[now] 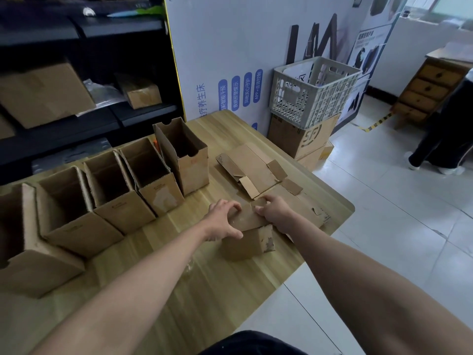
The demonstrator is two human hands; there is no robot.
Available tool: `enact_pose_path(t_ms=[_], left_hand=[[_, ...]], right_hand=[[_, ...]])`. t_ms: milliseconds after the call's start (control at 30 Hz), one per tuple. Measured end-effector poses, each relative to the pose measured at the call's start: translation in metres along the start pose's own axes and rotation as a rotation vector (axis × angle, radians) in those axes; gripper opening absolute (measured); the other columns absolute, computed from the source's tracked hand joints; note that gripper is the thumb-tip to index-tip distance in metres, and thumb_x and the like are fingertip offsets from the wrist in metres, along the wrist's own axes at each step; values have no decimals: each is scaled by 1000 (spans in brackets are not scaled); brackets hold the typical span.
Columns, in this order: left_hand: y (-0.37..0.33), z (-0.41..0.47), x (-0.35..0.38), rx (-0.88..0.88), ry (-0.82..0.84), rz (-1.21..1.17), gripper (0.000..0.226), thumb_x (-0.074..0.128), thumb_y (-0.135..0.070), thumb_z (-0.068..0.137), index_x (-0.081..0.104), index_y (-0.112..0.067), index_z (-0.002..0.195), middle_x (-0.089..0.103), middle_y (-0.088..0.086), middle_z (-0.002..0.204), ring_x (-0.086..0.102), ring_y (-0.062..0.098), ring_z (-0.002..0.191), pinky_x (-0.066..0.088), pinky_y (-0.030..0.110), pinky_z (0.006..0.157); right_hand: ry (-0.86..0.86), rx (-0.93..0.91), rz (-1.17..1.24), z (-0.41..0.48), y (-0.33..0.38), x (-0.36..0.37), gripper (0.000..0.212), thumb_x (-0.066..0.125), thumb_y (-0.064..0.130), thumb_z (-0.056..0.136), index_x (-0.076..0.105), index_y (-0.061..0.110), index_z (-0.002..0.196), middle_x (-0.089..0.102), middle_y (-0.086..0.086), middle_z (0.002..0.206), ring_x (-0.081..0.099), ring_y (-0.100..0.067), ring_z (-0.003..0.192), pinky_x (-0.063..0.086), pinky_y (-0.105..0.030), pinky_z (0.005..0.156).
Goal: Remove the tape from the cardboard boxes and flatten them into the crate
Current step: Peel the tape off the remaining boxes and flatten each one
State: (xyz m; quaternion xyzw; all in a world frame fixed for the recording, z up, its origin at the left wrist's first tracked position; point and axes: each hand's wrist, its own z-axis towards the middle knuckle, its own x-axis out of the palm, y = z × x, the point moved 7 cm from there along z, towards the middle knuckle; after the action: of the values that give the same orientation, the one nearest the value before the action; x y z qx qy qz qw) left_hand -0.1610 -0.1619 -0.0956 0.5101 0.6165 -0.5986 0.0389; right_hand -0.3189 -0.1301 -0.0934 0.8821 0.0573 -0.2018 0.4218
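A small brown cardboard box (245, 243) lies near the right front of the wooden table (204, 290). My left hand (222, 220) grips its top flap with curled fingers. On the right side of that flap my right hand (275, 212) holds it, fingers curled over the edge. Behind my hands, flattened cardboard (252, 166) lies spread on the table. Several open upright cardboard boxes (153, 170) stand in a row to the left. The grey plastic crate (313, 92) sits on a stacked carton beyond the table's far right corner.
Dark shelving (84, 73) with cardboard parcels runs behind the table. A large printed panel (230, 60) leans at the back. A wooden drawer unit (432, 85) stands far right. A person's legs (445, 149) are on the tiled floor at the right.
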Motion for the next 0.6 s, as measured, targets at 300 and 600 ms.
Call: enact_pose_path(t_ms=[300,600], left_hand=[[0,-8,7,-18,-6,101,65,76,-29,66,37,-40,118,31,-6,130,28,19,121,35,42,101],[1,-6,11,-18,-35,169,68,75,-37,69,33,-45,122,31,-7,132,27,19,123,33,39,96]], right_hand=[[7,-43,-37,-1,5,5,47,58,19,93,43,19,138,50,-6,118,55,-22,97,52,-28,71],[22,-35,-16,-1,2,5,44,55,19,95,43,22,137,49,-4,116,54,-17,88,45,-19,50]])
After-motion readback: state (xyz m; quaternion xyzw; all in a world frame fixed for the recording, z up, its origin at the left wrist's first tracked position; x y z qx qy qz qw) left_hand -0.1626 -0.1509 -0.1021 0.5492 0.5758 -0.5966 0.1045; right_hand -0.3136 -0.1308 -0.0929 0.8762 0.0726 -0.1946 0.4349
